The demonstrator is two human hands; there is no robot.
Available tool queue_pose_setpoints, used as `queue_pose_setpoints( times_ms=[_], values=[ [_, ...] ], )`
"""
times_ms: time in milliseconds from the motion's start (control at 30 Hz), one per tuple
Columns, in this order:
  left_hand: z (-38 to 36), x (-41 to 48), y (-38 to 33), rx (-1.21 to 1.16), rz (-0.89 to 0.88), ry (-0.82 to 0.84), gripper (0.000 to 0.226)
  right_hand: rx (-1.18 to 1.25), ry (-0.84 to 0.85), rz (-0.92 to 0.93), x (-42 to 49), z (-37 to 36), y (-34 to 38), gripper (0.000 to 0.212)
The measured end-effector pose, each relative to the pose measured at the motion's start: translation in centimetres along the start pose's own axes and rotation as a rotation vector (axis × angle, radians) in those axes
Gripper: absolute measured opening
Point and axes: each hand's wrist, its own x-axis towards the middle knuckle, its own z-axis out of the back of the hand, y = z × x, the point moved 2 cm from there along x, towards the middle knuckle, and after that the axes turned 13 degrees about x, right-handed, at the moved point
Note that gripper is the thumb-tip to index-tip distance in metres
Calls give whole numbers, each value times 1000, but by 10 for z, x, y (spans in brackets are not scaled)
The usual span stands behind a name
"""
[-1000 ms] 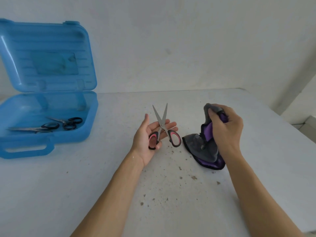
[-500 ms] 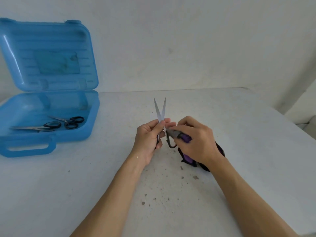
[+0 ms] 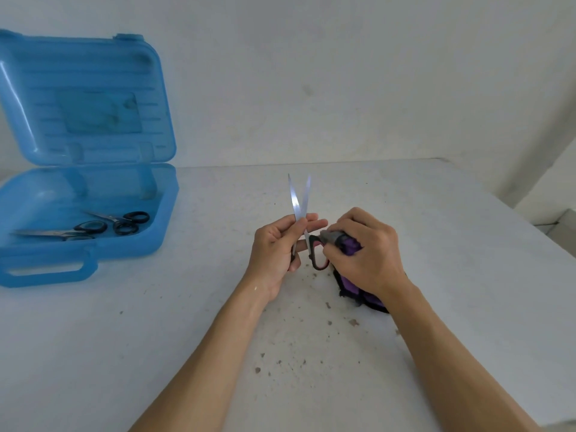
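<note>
Now, blue case [image 3: 162, 232]: it stands open at the far left of the worktop [image 3: 452, 251], lid up, well apart from the hands.
Spare scissors [image 3: 90, 228]: two dark-handled pairs lie flat inside the case, out of the way.
Left hand [image 3: 276, 249]: its fingers are curled round the held scissors near the pivot. This steadies them so the other hand can work.
Held scissors [image 3: 300, 207]: they are upright above the worktop's middle, blades slightly parted and tips pointing away, which leaves the pink-lined handle loop free.
Right hand [image 3: 366, 255]: it pinches a bunched cloth against that loop, probably to wipe it. The exact contact is hidden by the fingers.
Cloth [image 3: 350, 246]: grey and purple, it trails down under the right wrist to the worktop.
Specks [image 3: 328, 305]: dark crumbs dot the worktop near the hands, and nothing blocks them.
</note>
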Motion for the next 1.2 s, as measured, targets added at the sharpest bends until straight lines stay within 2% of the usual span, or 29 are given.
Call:
queue_pose_setpoints(
  times_ms=[133,233,333,467,633,767,900,1033,1133,1200],
  values=[
    [2,3,0,-27,14,-20,22,99,113,-25,0,-10,1,23],
    [7,3,0,-20,10,-19,24,141,127,-77,1,-7,-4,14],
    [8,2,-2,-14,10,-18,24,78,130,-82,0,2,-8,15],
    [5,4,-3,-95,65,-26,25,30,41,-19,-1,-1,-2,16],
    [6,5,-3,-158,114,37,30,-80,182,61,-2,-15,3,27],
    [8,9,-2,-217,146,70,28,-185,58,-3,0,-5,-4,17],
    [9,9,-2,-344,167,106,26,-26,-34,55,-1,-5,10,20],
    [10,6,-7,-349,180,112,25,53,70,107,-2,-15,23,21],
    [12,5,-9,-317,176,121,24,-43,161,132,-4,-19,18,23],
    [13,6,-10,-316,179,123,25,-111,159,91,-2,-16,10,24]
  ],
)
